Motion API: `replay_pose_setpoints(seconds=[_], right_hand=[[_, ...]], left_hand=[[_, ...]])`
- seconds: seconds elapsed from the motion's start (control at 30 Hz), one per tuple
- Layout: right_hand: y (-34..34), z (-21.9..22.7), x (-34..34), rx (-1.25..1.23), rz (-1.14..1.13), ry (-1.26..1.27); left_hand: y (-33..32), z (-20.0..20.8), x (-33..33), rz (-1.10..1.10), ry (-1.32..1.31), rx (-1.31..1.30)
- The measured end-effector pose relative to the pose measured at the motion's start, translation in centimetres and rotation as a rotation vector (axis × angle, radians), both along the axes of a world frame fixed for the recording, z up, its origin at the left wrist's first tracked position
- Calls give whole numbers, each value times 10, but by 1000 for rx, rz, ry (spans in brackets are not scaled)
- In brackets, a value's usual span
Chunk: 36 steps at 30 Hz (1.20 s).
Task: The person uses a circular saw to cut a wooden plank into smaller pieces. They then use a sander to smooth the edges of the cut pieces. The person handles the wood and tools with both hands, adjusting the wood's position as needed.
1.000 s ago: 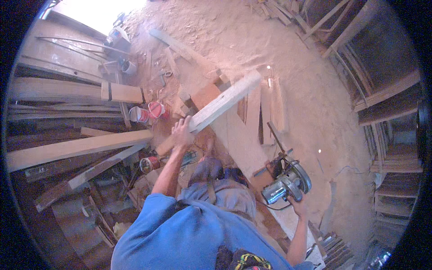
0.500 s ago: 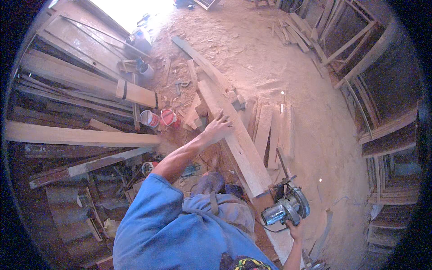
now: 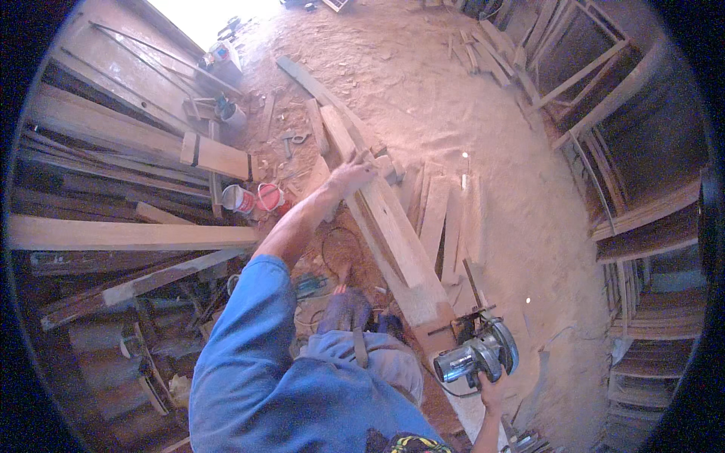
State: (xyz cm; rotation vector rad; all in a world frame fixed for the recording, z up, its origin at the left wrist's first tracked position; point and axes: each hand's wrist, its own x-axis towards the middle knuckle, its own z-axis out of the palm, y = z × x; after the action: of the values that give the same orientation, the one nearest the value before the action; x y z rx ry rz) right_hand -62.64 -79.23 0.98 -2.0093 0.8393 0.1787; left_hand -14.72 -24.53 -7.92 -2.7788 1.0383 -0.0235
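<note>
My left hand (image 3: 353,174) is closed over a pale sawn board (image 3: 394,225), with its fingers curled across the upper part. The board lies lengthwise on a longer plank (image 3: 427,311) that slants from the middle toward the lower right. My right hand (image 3: 492,386) grips the rear handle of a portable circular saw (image 3: 477,355). The saw rests on the plank's near part, apart from the board's near end. Its blade is hidden. A thin metal bar (image 3: 474,282) sticks out ahead of the saw.
Loose planks (image 3: 435,215) lie on the sawdust-covered floor (image 3: 513,204), right of the board. At left are stacked timbers (image 3: 113,232), two small buckets (image 3: 269,197) and a hammer (image 3: 288,143). Wooden frames and stacked boards (image 3: 653,302) line the right side.
My left hand has gone from lying spread on the board to curling round it. The board has shifted away from the saw, baring more plank. My right hand still holds the saw.
</note>
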Motion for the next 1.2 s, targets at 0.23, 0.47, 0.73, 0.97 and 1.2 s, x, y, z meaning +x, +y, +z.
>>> replay_pose_setpoints(seconds=[0.23, 0.47, 0.73, 0.97, 1.2], right_hand=[[30, 72, 17, -244, 196, 82], [27, 89, 35, -219, 261, -175], [76, 85, 76, -59, 408, -438], [86, 52, 81, 96, 464, -369], [100, 67, 104, 206, 549, -202]], left_hand=[[15, -15, 31, -32, -68, 115], [-91, 54, -63, 469, -123, -588], [-208, 82, -244, 913, 1091, -976], [-211, 101, -254, 997, 1085, -877], [-196, 82, -257, 934, 982, -935]])
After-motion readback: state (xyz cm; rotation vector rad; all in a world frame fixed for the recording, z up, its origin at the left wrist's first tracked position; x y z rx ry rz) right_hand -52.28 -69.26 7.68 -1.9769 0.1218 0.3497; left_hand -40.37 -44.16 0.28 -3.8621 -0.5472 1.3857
